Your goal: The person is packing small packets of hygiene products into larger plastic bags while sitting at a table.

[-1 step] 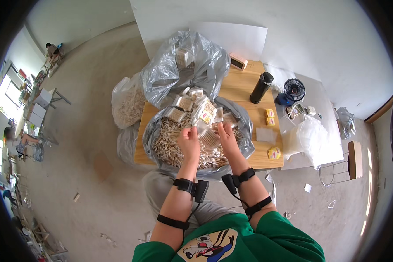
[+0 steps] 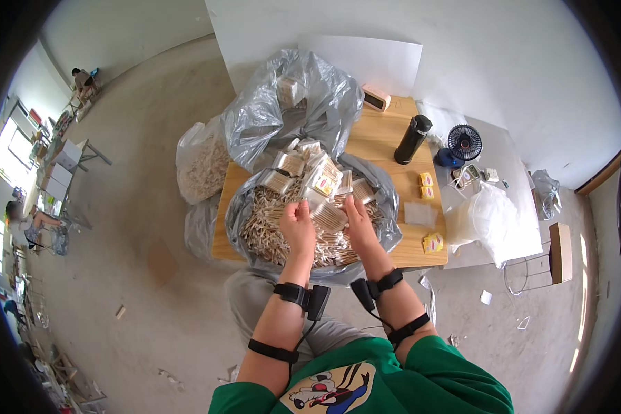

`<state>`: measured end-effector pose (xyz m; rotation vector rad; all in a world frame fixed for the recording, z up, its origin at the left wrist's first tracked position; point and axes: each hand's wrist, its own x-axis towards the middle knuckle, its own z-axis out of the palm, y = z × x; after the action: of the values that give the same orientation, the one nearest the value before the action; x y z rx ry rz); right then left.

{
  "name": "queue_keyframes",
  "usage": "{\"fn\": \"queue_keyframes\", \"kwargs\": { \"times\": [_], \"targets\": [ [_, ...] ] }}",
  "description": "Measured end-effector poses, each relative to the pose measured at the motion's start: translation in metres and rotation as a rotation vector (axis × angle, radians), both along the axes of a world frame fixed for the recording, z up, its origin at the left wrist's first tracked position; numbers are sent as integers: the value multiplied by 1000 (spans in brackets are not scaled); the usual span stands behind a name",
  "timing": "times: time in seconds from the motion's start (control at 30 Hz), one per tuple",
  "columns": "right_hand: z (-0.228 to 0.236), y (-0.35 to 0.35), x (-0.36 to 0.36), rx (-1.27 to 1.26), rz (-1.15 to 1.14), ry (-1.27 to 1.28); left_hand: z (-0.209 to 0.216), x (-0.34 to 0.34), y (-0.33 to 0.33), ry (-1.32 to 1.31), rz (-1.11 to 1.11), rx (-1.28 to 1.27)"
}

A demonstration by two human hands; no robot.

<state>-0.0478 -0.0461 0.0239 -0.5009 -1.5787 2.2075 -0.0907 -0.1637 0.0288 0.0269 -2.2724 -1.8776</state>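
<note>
My left hand [image 2: 298, 224] is closed, its thumb and fingers pinching the left upper corner of a clear plastic bag of cotton swabs [image 2: 330, 218]. On the opposite side my right hand [image 2: 358, 222] grips the same bag's edge. Beneath both hands lies a heap of loose cotton swabs [image 2: 265, 231] in a grey plastic bag [image 2: 392, 236] with its mouth spread wide. Several filled swab packs [image 2: 278, 181] rest on the far part of the heap, one of them with a yellow and red label card [image 2: 326, 184].
A large grey bag [image 2: 255, 117] stands behind the heap on the wooden table [image 2: 372, 145]. To the right are a black bottle [image 2: 413, 139], a small fan [image 2: 464, 143], yellow label cards [image 2: 432, 243] and a white plastic bag [image 2: 486, 217]. A pink clock [image 2: 376, 99] sits farther back.
The swab bag between my hands has shifted slightly, and its swabs look less blurred. Both hands keep their hold in nearly the same place.
</note>
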Motion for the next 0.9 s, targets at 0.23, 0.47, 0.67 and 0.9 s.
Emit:
{"fn": "queue_keyframes", "kwargs": {
  "times": [0.23,0.47,0.67,0.9],
  "targets": [
    [-17,-8,16,-233,-23,-145,-21,7,-2,74,-88,-52],
    [-19,-15,4,-142,-85,-180,-31,9,-4,-66,-122,108],
    [-36,-2,7,88,-131,-234,-12,12,-7,-360,-212,407],
    [-53,8,8,186,-76,-200,-38,-2,-19,-111,-324,-87]
  ]
}}
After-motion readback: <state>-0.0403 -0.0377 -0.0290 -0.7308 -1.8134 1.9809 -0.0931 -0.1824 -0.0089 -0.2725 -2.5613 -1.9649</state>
